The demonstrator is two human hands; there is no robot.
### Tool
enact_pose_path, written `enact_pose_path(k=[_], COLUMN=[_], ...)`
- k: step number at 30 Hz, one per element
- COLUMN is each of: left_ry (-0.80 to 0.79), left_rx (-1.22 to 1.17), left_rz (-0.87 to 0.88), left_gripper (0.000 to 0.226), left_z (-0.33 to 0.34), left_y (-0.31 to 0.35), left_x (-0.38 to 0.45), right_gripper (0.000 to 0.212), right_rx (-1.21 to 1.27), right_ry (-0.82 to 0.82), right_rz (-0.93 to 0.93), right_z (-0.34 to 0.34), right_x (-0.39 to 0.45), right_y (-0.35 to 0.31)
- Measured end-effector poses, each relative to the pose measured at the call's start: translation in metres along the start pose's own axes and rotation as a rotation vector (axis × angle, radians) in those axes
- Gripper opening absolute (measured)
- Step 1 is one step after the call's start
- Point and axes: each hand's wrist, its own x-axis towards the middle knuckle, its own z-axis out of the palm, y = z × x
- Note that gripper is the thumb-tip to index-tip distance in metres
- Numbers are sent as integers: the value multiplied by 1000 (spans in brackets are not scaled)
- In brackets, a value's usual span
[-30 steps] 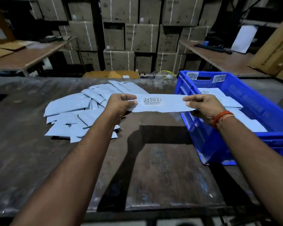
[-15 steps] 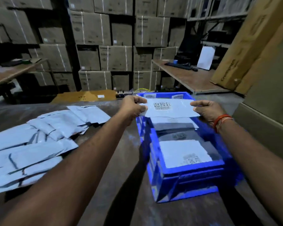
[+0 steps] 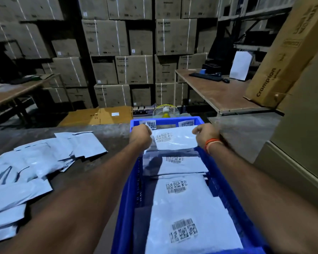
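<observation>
Nearest, flat white mailers (image 3: 187, 217) with barcode labels lie overlapping in the blue crate (image 3: 125, 208), which stands at the bench's (image 3: 103, 162) right edge; a loose pile of mailers (image 3: 35, 165) spreads along the left edge; farther out, over the crate's far end, both hands hold one mailer (image 3: 174, 138) between them, label up; its long axis runs left to right across the crate, square to the crate's length; the left hand (image 3: 140, 135) has its fingers curled on the left short end, the right hand (image 3: 206, 133) on the right end, neither nearer; the mailer hangs just above those already inside, so likely it only needs lowering and letting go; beyond, stacked cartons (image 3: 134, 70) fill the wall.
</observation>
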Motion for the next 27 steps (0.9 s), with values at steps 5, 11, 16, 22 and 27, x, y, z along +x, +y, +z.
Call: enact_pose_path(k=[5,11,16,22,27], left_ry=[-49,-121,-105,17,145], left_rx=[235,507,652,478,306], left_rz=[0,7,98,259,281], left_gripper=[23,27,36,29,34], left_z=[22,43,46,-1,-62], left_y=[0,-4,-6,0,-34], left_x=[28,38,29,16,7], right_gripper=[30,26,26,33,37], right_rx=[-159,-402,-444,-434,-339], right_ry=[-158,-136,-121,-75,-44], right_rz=[12,-31,-37,-160,-347], right_z=[35,62,57,38,53], right_x=[28,37,31,8,-26], right_y=[8,19,15,-25,-96])
